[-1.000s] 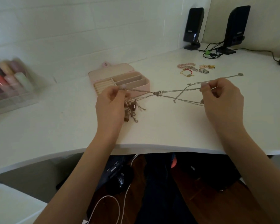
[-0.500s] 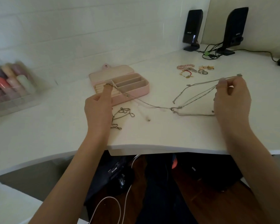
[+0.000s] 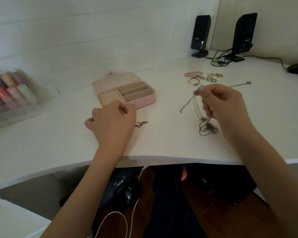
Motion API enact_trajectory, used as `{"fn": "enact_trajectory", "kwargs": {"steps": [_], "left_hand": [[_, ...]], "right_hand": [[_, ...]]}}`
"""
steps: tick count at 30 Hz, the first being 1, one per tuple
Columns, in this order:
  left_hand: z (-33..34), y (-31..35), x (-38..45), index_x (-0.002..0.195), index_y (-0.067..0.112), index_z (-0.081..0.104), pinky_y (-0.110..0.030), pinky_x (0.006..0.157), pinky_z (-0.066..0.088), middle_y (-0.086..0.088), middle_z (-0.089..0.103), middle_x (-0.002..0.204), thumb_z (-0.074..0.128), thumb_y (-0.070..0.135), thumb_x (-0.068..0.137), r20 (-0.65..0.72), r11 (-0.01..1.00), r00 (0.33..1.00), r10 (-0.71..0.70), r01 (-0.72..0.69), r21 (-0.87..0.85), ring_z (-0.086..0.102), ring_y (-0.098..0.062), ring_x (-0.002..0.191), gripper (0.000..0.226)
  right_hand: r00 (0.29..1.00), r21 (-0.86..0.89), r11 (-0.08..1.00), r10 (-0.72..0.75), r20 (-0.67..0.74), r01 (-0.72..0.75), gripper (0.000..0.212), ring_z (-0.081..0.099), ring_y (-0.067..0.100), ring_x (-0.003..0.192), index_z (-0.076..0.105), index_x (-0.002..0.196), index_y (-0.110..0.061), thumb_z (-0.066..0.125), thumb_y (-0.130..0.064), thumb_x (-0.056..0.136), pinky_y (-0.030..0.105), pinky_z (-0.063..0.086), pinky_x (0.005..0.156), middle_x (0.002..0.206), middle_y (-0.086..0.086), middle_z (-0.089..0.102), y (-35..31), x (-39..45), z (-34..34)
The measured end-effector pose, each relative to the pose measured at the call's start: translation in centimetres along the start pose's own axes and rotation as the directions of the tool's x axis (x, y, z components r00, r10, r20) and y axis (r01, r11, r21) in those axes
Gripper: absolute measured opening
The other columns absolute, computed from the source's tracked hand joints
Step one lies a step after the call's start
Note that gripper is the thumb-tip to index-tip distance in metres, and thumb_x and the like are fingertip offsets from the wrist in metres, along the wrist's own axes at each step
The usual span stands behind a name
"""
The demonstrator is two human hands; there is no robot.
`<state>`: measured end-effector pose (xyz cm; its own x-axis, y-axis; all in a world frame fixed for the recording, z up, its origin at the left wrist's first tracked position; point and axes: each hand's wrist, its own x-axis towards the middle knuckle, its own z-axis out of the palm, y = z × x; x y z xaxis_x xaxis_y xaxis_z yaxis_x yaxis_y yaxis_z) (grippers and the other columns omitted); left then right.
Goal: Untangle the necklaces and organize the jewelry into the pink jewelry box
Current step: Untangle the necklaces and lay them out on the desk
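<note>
hands (image 3: 221,107): 2 | jewelry box (image 3: 139,97): 1 open | speakers (image 3: 200,35): 2

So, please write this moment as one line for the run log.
right hand: holds necklaces | left hand: over small chain | pink jewelry box: open

A pale pink jewelry box (image 3: 141,100) is seen with cream ring rolls and beige dividers inside. Dull silver-grey is shown by the tangled necklaces (image 3: 207,128), and the same by a small chain (image 3: 141,124) at the box's 6 o'clock. At its 2 o'clock, pink, red, gold and silver are mixed in the bracelets and rings (image 3: 203,77). The desk (image 3: 162,141) is white, the speakers (image 3: 200,35) black, and pastel tubes fill the clear organizer (image 3: 15,107).
</note>
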<state>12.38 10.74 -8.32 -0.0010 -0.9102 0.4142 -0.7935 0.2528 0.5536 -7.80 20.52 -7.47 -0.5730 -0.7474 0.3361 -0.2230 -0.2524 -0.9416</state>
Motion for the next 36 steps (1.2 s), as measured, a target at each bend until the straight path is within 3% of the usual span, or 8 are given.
{"fn": "enact_trajectory", "kwargs": {"steps": [4, 7, 11, 18, 24, 28, 31, 36], "left_hand": [[0.4, 0.9, -0.7, 0.08, 0.022, 0.064, -0.051, 0.106, 0.017, -0.004, 0.05, 0.112, 0.055, 0.033, 0.079, 0.0, 0.965, 0.982, 0.187, -0.183, 0.19, 0.035, -0.034, 0.113, 0.014], [0.3, 1.9, -0.4, 0.083, 0.02, 0.065, -0.044, 0.089, 0.024, -0.004, 0.054, 0.106, 0.052, 0.035, 0.081, 0.125, 0.947, 0.971, 0.203, -0.227, 0.227, 0.039, -0.031, 0.106, 0.02], [-0.3, 2.2, -0.3, 0.092, 0.018, 0.064, -0.038, 0.076, 0.02, -0.005, 0.053, 0.102, 0.049, 0.03, 0.087, 0.203, 0.903, 0.96, 0.194, -0.256, 0.346, 0.037, -0.028, 0.098, 0.02], [0.3, 5.3, -2.3, 0.093, 0.022, 0.068, -0.029, 0.089, 0.032, 0.002, 0.067, 0.104, 0.058, 0.02, 0.085, 0.179, 0.839, 0.824, 0.537, -0.499, -0.219, 0.051, -0.021, 0.107, 0.013], [2.5, 7.7, -4.0, 0.12, 0.018, 0.061, -0.008, 0.092, 0.034, 0.002, 0.064, 0.121, 0.051, 0.002, 0.09, 0.436, 0.779, 0.688, 0.581, -0.314, -0.543, 0.055, -0.011, 0.113, 0.035], [2.0, 8.3, -3.7, 0.126, 0.02, 0.05, -0.022, 0.085, 0.047, -0.002, 0.067, 0.115, 0.049, 0.002, 0.092, 0.57, 0.686, 0.611, 0.549, 0.059, -0.725, 0.062, -0.013, 0.099, 0.038], [1.8, 8.7, -3.4, 0.123, 0.02, 0.052, -0.038, 0.097, 0.047, -0.006, 0.071, 0.107, 0.059, 0.01, 0.084, 0.615, 0.594, 0.604, 0.507, 0.273, -0.757, 0.065, -0.022, 0.104, 0.041], [1.4, 8.8, -2.9, 0.103, 0.015, 0.065, -0.043, 0.091, 0.052, -0.002, 0.072, 0.079, 0.056, 0.001, 0.088, 0.611, 0.549, 0.603, 0.513, 0.317, -0.773, 0.064, -0.011, 0.064, 0.023]], "right_hand": [[0.967, -0.069, 0.997, 0.049, 0.248, -0.032, 0.016, 0.05, 0.01, 0.047, 0.073, 0.08, -0.016, 0.066, -0.03, 0.085, 0.017, 0.04, 0.046, 0.054, -0.001, 0.061, -0.9, 0.8, -0.1], [0.92, -0.207, 0.978, 0.091, 0.38, -0.011, 0.014, 0.061, 0.008, 0.055, 0.075, 0.083, -0.014, 0.068, -0.026, 0.084, 0.014, 0.049, 0.055, 0.064, 0.003, 0.07, -1.6, 1.1, 0.3], [0.89, -0.564, 0.803, 0.1, 0.445, 0.192, 0.017, 0.062, -0.009, 0.075, 0.075, 0.087, -0.03, 0.062, -0.039, 0.086, 0.01, 0.045, 0.071, 0.083, -0.018, 0.071, -2.1, 1.1, -0.7], [0.934, -0.708, 0.7, 0.184, 0.305, 0.093, 0.014, 0.059, 0.002, 0.081, 0.073, 0.089, -0.033, 0.075, -0.033, 0.076, 0.019, 0.043, 0.069, 0.089, -0.015, 0.066, -1.0, -1.3, -4.3], [0.986, -0.633, 0.769, 0.022, 0.165, 0.089, 0.012, 0.059, 0.002, 0.062, 0.068, 0.072, -0.021, 0.079, -0.018, 0.07, 0.006, 0.041, 0.059, 0.066, -0.01, 0.067, -0.5, -2.1, -3.5], [0.98, -0.373, 0.926, 0.016, 0.197, 0.06, 0.015, 0.064, 0.001, 0.059, 0.071, 0.073, -0.025, 0.078, -0.011, 0.072, 0.007, 0.048, 0.061, 0.066, -0.002, 0.072, -2.3, -1.6, -3.5], [0.968, -0.317, 0.947, 0.029, 0.249, 0.053, 0.019, 0.069, 0.003, 0.064, 0.071, 0.087, -0.027, 0.076, -0.013, 0.075, 0.007, 0.049, 0.06, 0.069, -0.004, 0.074, -3.8, -1.0, -3.7], [0.95, -0.417, 0.909, 0.132, 0.283, -0.002, 0.039, 0.071, 0.01, 0.069, 0.06, 0.099, -0.027, 0.079, -0.008, 0.071, 0.014, 0.052, 0.057, 0.075, -0.002, 0.074, -5.4, -0.4, -4.0]]}}
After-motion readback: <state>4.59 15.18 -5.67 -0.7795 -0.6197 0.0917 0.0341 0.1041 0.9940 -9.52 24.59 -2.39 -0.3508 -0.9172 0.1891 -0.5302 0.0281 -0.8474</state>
